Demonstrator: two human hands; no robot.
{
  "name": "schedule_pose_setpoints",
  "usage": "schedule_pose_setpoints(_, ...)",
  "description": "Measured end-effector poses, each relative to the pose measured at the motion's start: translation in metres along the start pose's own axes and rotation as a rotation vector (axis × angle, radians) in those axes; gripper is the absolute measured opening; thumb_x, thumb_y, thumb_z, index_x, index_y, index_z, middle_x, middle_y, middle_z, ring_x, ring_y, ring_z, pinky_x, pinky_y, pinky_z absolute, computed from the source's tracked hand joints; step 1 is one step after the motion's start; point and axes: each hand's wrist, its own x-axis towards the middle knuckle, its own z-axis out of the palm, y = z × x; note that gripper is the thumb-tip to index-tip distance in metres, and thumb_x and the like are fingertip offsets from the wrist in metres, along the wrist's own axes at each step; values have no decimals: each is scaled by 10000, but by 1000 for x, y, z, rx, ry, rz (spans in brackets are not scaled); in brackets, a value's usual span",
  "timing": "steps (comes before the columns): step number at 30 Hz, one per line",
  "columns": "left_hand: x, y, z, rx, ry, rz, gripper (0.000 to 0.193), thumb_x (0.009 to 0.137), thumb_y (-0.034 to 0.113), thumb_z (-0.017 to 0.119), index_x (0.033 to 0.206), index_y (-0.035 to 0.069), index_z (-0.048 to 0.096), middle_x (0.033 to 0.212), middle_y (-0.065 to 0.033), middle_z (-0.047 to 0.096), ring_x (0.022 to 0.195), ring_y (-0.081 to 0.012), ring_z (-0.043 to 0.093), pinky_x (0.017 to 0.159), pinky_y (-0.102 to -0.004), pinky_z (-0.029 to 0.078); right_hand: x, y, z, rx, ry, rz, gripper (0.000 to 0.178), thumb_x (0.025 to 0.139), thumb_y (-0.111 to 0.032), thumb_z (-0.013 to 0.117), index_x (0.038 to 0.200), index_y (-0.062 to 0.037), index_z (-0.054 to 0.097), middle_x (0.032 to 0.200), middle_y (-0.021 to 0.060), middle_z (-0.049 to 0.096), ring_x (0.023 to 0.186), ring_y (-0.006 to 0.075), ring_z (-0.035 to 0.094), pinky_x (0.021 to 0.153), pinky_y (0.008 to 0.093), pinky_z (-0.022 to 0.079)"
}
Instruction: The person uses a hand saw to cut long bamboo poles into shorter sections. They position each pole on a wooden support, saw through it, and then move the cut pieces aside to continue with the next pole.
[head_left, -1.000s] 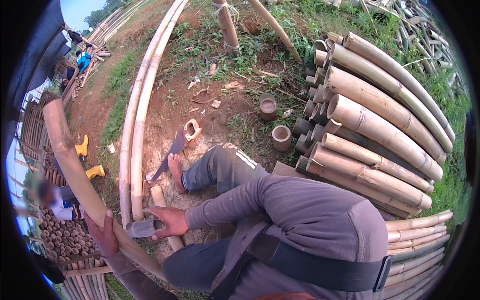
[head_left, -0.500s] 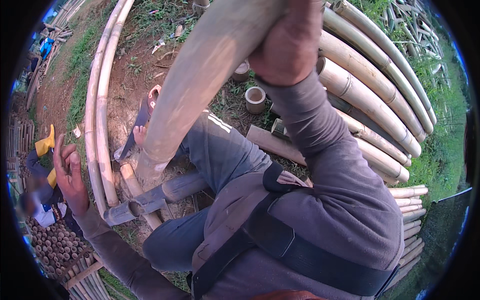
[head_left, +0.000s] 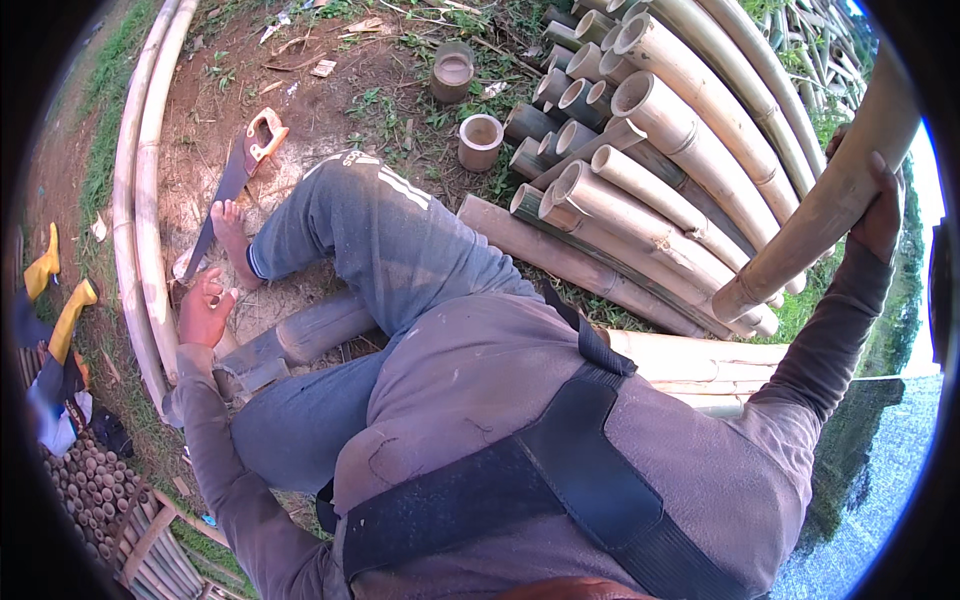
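Bare, trampled earth with patches of grass spreads out here, and a stack of cut bamboo poles [head_left: 640, 190] lies to the person's right. The right hand [head_left: 872, 205] is raised high at that side, its fingers wrapped tight around a long pole [head_left: 820, 215] that slants up and out of view, its cut end hanging just over the stack. The left hand [head_left: 205, 310] is low and well apart from that pole, open and holding nothing, fingers loosely curled, near a bare foot [head_left: 232, 238]. A saw [head_left: 235, 180] lies on the ground just beyond the foot. Two short bamboo cups [head_left: 480, 140] stand near the stack.
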Motion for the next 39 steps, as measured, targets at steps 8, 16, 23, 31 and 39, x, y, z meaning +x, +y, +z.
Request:
schedule_pose_setpoints(8, -20, 5, -3, 82, 0, 2, 583, 891, 228, 826, 1418, 86, 621, 1063, -143, 724, 936, -235, 700, 858, -392, 568, -74, 110, 131, -387, -599, 274, 891, 669, -365, 811, 1413, 50, 550, 1192, 149, 661, 1154, 238, 607, 1058, 365, 465)
schedule_pose_setpoints(16, -38, -22, 1, 23, 0, -60, 580, 901, 264, 819, 1432, 125, 628, 1078, -137, 722, 908, -228, 677, 847, -394, 563, -174, 276, 131, -774, -940, 675, 840, 669, -287, 878, 1418, -48, 583, 1262, 220, 714, 1191, 346, 683, 1037, 415, 525)
schedule_pose_setpoints(23, -40, -7, -3, 10, -78, -142, 584, 918, 233, 811, 1440, 72, 604, 1093, -114, 682, 992, -199, 638, 911, -372, 522, -251, 332, 93, -1435, -436, 317, 812, 765, -304, 877, 1471, -121, 520, 1449, 145, 560, 1378, 344, 508, 1154, 538, 374)
schedule_pose_setpoints(31, -44, -45, -1, 49, -136, -158, 612, 921, 257, 807, 1458, 67, 586, 1099, -103, 660, 995, -193, 621, 905, -348, 511, -257, 358, 129, -1258, -285, 765, 686, 909, -293, 782, 1488, -122, 457, 1449, 191, 539, 1372, 370, 542, 1071, 550, 460)
schedule_pose_setpoints(39, -46, -31, -3, 62, -113, -182, 596, 916, 288, 811, 1441, 92, 609, 1128, -153, 704, 997, -229, 676, 922, -386, 537, -243, 355, 143, -1385, -549, 460, 740, 871, -394, 811, 1496, -177, 481, 1447, 183, 565, 1329, 365, 585, 1091, 556, 455)
